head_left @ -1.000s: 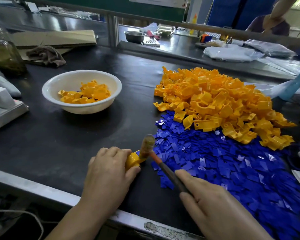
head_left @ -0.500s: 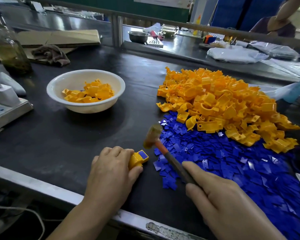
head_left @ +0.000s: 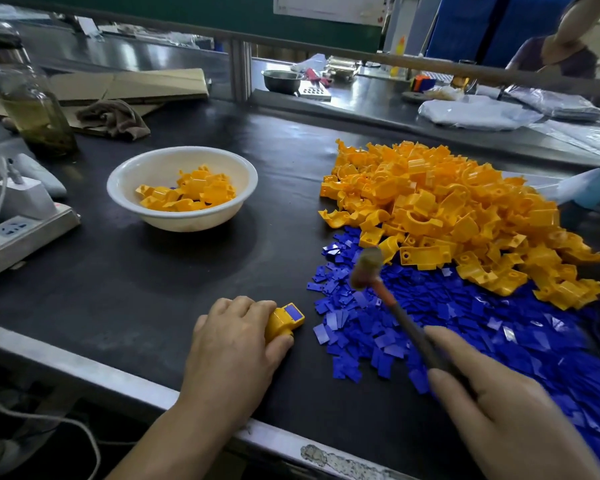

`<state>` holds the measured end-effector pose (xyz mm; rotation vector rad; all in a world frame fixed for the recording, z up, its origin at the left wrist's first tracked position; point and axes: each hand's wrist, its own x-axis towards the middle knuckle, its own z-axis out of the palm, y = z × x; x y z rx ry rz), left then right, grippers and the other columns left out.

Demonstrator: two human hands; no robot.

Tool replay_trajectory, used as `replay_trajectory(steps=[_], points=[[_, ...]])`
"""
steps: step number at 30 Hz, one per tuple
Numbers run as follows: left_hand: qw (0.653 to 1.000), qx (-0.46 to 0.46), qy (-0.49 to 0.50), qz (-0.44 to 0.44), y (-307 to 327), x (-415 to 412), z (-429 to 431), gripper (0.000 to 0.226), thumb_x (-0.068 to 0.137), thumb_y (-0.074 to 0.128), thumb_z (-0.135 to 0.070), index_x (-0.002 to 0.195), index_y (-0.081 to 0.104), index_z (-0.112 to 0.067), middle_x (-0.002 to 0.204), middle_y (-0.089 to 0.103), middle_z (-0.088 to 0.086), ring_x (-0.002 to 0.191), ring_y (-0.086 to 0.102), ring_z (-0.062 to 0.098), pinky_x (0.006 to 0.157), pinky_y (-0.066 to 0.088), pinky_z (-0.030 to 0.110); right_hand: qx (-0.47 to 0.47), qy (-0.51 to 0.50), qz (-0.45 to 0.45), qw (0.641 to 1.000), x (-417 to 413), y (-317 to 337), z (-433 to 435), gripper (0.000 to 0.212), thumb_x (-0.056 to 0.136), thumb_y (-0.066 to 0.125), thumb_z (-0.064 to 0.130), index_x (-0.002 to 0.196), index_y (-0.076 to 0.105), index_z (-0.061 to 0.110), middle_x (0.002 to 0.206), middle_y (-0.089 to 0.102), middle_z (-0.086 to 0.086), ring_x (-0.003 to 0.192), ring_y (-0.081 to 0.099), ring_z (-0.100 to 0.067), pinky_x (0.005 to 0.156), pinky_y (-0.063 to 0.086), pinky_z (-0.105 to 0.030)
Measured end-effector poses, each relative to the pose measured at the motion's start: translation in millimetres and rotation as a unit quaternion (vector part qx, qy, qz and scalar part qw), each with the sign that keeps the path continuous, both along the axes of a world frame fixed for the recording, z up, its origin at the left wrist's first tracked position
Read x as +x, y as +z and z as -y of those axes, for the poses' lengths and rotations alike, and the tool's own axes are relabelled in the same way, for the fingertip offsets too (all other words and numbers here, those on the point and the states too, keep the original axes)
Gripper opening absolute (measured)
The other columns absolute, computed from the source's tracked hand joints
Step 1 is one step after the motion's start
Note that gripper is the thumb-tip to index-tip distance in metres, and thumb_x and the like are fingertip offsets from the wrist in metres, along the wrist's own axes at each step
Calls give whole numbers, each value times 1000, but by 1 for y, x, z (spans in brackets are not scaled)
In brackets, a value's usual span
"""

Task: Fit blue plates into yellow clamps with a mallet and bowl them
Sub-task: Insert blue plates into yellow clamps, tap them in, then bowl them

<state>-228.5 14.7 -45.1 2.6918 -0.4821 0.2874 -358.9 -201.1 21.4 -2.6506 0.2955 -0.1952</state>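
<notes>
My left hand [head_left: 234, 344] grips a yellow clamp [head_left: 284, 320] on the black mat near the front edge; a blue plate [head_left: 292, 311] sits in the clamp's top face. My right hand [head_left: 499, 407] holds the handle of a small mallet [head_left: 366, 270], whose head hangs raised over the blue pile, up and to the right of the clamp. A heap of loose yellow clamps [head_left: 447, 209] lies at the right, with a spread of blue plates [head_left: 465, 327] in front of it. A white bowl [head_left: 129, 174] at centre left holds several fitted clamps.
A power strip with a charger [head_left: 21, 216] and a glass bottle [head_left: 32, 109] stand at the left. Behind them lie a brown rag [head_left: 113, 117] and cardboard. A metal rail [head_left: 84, 362] runs along the table's front edge. Another person's arm [head_left: 568, 36] shows at the back right.
The mallet head has lifted off the clamp and swung up and to the right, uncovering the blue plate seated in it. My left hand has kept the clamp in place.
</notes>
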Motion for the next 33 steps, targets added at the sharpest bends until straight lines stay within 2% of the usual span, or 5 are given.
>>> replay_trajectory(steps=[8, 15, 21, 29, 33], points=[[979, 158, -80, 100, 4, 5, 7, 45, 65, 80, -36, 107, 73, -22, 74, 61, 4, 68, 59, 29, 56, 46, 38, -121, -146, -10, 982, -16, -13, 51, 46, 85, 63, 28, 129, 52, 33, 93, 60, 13, 76, 60, -14, 65, 51, -37], [974, 225, -17, 34, 17, 17, 15, 41, 87, 37, -54, 121, 50, -35, 113, 58, -11, 108, 52, 14, 84, 38, 32, -202, -182, -36, 962, -3, -28, 79, 49, 90, 48, 44, 137, 34, 36, 111, 57, 12, 93, 58, -13, 63, 40, -28], [965, -231, 1, -120, 43, 47, 4, 18, 87, 61, -44, 103, 66, -38, 88, 69, -13, 82, 64, 8, 74, 52, 29, -215, -189, -45, 957, -1, -34, 84, 47, 85, 60, 37, 130, 51, 25, 101, 60, 6, 91, 53, -18, 74, 45, -34], [604, -753, 21, -260, 94, 143, 5, 50, 95, 47, -51, 133, 40, -19, 138, 45, 11, 102, 67, 24, 76, 58, 35, -212, -109, 129, 962, 9, -33, 63, 34, 73, 76, 17, 106, 69, 12, 93, 66, -4, 79, 61, -28, 67, 52, -44], [668, -700, 25, -252, 67, 116, 14, 55, 97, 51, -37, 145, 32, -18, 147, 42, 10, 113, 61, 30, 88, 51, 42, -200, -99, 128, 966, 34, -26, 75, 32, 80, 69, 22, 111, 65, 14, 96, 63, -2, 85, 58, -24, 70, 51, -42]])
